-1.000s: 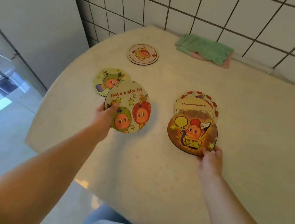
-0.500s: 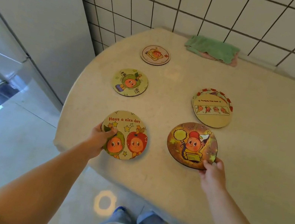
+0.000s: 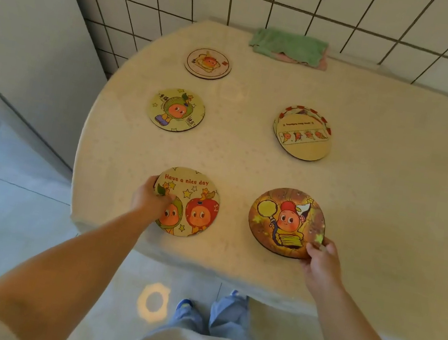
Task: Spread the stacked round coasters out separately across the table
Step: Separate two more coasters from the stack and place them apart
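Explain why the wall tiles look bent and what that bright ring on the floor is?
Head view: the wide-angle lens bows the tiled wall and the table edge; the ring looks like a light reflection on glossy floor; coasters stay fairly sharp.

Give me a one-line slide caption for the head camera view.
Both hands set coasters down: left hand on the "Have a nice day" coaster, right hand on the dark coaster, small stack still unspread.

On the table (image 3: 361, 193) five groups of coasters lie well apart. At the near edge one coaster (image 3: 190, 203) lies left and another coaster (image 3: 286, 222) right. Behind the left one lies a third coaster (image 3: 177, 109), and behind that a fourth coaster (image 3: 208, 63). Behind the right one lies a small stack (image 3: 303, 134). A cloth (image 3: 289, 46) lies at the far edge, against the wall (image 3: 275, 0).
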